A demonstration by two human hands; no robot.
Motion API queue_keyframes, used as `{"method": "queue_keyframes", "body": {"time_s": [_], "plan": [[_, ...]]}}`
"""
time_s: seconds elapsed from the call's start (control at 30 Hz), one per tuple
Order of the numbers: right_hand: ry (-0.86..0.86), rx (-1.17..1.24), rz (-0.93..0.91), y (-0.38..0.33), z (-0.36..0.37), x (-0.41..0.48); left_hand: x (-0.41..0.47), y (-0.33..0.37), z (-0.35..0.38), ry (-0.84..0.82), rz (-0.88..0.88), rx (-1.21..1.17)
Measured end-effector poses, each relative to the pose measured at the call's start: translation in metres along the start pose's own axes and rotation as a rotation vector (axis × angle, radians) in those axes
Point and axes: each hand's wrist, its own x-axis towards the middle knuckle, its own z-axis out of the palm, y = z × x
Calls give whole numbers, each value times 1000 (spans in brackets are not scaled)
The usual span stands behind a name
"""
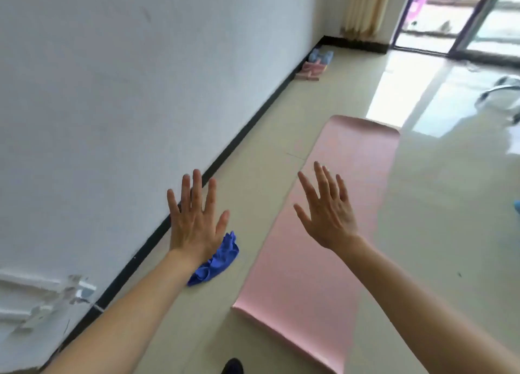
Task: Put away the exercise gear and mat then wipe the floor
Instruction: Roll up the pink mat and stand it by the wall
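Note:
A pink exercise mat (318,261) lies unrolled flat on the beige tiled floor, running away from me. A crumpled blue cloth (218,261) sits on the floor just left of the mat, partly hidden by my left wrist. My left hand (194,221) is held out in the air with fingers spread, holding nothing. Over the mat, my right hand (327,210) is likewise spread and empty. Far along the wall lie blue dumbbells (320,56) and pink yoga blocks (309,71).
A white wall with a black baseboard (225,154) runs along the left. Glass sliding doors (461,22) and a beige curtain (364,5) stand at the far end. A chair base (501,92) shows at the right edge. My dark shoe (232,366) is at the bottom.

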Motion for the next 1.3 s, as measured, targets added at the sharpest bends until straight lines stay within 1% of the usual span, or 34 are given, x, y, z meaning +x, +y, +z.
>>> {"method": "queue_keyframes", "body": {"time_s": [0.13,0.2,0.3,0.4,0.53,0.67,0.73,0.83,0.93,1.03,1.1,1.2,1.3], "plan": [[-38,-108,320,22,28,-61,25,28,78,-105,220,-105],[-113,-134,410,25,56,-97,17,41,120,-169,306,-124],[-246,-132,469,20,119,-151,-10,57,194,-243,390,-140],[-334,-82,550,9,199,-208,-52,70,283,-322,445,-140],[-479,-3,600,-15,325,-290,-129,79,416,-556,535,-21],[-551,68,648,-41,435,-368,-202,90,530,-717,553,60],[-591,89,679,-54,480,-402,-233,93,575,-761,539,58],[-632,92,687,-66,539,-445,-271,99,633,-778,556,45],[-685,91,668,-72,590,-480,-301,104,686,-816,631,76],[-742,81,643,-70,632,-504,-321,107,734,-797,725,140],[-749,61,641,-67,656,-514,-325,109,759,-769,721,144],[-687,28,646,-54,687,-515,-317,112,790,-688,695,103],[-562,-12,647,-31,712,-504,-292,115,818,-615,734,51]]}}
